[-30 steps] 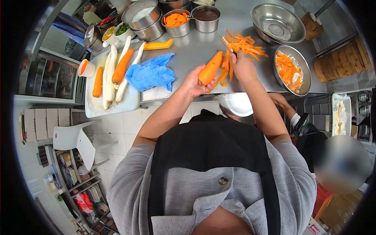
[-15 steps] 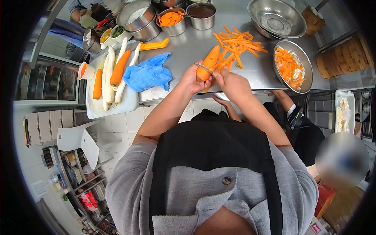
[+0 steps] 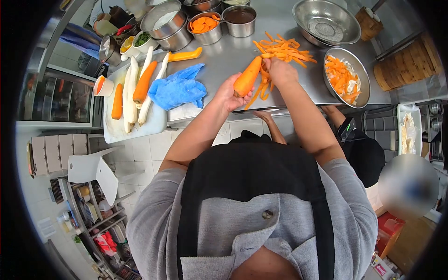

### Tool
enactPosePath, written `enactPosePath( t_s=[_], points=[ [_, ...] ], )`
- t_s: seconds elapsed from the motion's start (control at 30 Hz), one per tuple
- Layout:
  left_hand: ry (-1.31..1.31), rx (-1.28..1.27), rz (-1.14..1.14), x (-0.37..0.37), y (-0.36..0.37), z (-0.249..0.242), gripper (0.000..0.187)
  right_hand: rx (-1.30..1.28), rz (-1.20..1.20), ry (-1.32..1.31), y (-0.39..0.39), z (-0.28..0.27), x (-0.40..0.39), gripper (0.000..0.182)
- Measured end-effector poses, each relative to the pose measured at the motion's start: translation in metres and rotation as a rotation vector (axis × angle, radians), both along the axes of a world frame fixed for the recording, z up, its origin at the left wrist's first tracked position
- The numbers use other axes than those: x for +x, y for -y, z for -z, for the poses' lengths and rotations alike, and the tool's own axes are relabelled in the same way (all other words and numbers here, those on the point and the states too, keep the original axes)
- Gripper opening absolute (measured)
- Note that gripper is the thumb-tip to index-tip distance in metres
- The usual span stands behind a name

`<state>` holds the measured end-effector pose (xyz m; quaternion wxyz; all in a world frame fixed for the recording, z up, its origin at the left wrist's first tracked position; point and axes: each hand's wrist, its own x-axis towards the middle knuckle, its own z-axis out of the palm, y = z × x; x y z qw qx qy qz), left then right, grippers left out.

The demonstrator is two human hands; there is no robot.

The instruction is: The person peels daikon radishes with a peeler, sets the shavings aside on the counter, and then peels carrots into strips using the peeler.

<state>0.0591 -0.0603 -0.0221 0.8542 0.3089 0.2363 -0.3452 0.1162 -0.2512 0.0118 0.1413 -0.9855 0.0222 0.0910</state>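
My left hand (image 3: 229,95) is wrapped round the thick end of a large peeled carrot (image 3: 248,78), whose narrow end points up and to the right. My right hand (image 3: 283,73) is closed beyond that narrow end, over the peelings. It grips a peeler, which showed across the carrot a moment ago and is now mostly hidden by the fingers. Orange carrot peelings (image 3: 289,52) lie heaped on the steel counter beyond my right hand. More strips hang between the hands, near the counter's front edge.
A white cutting board (image 3: 111,130) at left carries carrots and long white roots. Beside it lie a blue cloth (image 3: 179,87) and a yellow-handled tool (image 3: 185,54). A bowl of peelings (image 3: 368,93) stands at right, near an empty steel bowl (image 3: 298,28). Another person's arm (image 3: 332,115) is below the counter.
My right hand has moved up and away from me, from the carrot's middle to past its narrow end. The peeler has left the middle of the carrot. My left hand keeps its hold.
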Motion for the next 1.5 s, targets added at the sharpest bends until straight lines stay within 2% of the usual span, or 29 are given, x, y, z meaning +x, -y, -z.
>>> enactPosePath(
  t_s=[0.07, 0.17, 0.23, 0.33, 0.37, 0.43, 0.53, 0.67, 0.83, 0.93, 0.97, 1.13, 1.23, 1.33, 1.4, 1.5],
  points=[
    [0.028, -0.039, 0.019, -0.004, -0.003, 0.003, 0.046, -0.058, 0.039, -0.011, 0.016, 0.008, 0.015, 0.053],
    [0.065, -0.097, 0.012, -0.007, -0.007, -0.004, 0.048, 0.063, 0.061, 0.009, 0.026, -0.008, 0.013, 0.054],
    [0.000, -0.084, -0.043, -0.010, 0.000, -0.027, 0.049, 0.237, 0.014, 0.033, 0.015, -0.003, 0.004, 0.056],
    [0.114, 0.008, -0.017, 0.002, 0.005, -0.018, 0.046, 0.408, -0.046, 0.000, 0.005, 0.009, -0.014, 0.058],
    [0.103, -0.061, 0.010, 0.008, 0.002, -0.013, 0.045, 0.454, -0.059, -0.017, 0.003, 0.010, -0.021, 0.059],
    [0.071, -0.198, 0.072, 0.016, -0.002, -0.001, 0.044, 0.431, -0.101, 0.038, -0.007, -0.010, -0.050, 0.056],
    [0.036, -0.104, -0.034, 0.021, 0.005, -0.007, 0.043, 0.281, -0.177, 0.115, -0.019, -0.042, -0.097, 0.050],
    [0.025, -0.048, -0.125, 0.016, 0.019, -0.024, 0.040, 0.141, -0.203, 0.143, -0.023, -0.045, -0.111, 0.042],
    [-0.030, -0.109, -0.189, 0.015, 0.016, -0.026, 0.042, 0.173, -0.224, 0.125, -0.026, -0.034, -0.094, 0.044],
    [0.061, -0.179, -0.022, 0.021, -0.001, 0.014, 0.043, 0.068, -0.134, 0.071, -0.012, -0.014, -0.050, 0.047],
    [0.039, -0.168, -0.024, 0.015, 0.002, 0.011, 0.044, 0.019, -0.087, 0.036, -0.003, -0.008, -0.034, 0.048],
    [-0.014, -0.133, -0.039, -0.002, 0.007, -0.010, 0.050, 0.138, 0.087, -0.024, 0.032, 0.016, -0.001, 0.053],
    [0.036, -0.069, -0.089, -0.002, 0.010, -0.020, 0.052, 0.397, 0.047, 0.146, 0.028, 0.030, -0.025, 0.054],
    [0.032, -0.040, -0.102, 0.007, 0.013, -0.018, 0.047, 0.414, 0.001, 0.098, 0.003, -0.009, -0.076, 0.050],
    [0.037, -0.055, -0.110, 0.009, 0.014, -0.024, 0.045, 0.308, -0.112, 0.156, -0.010, -0.033, -0.106, 0.047],
    [0.066, -0.071, -0.093, 0.012, 0.019, -0.026, 0.042, 0.197, -0.189, 0.210, -0.013, -0.039, -0.118, 0.043]
  ],
)
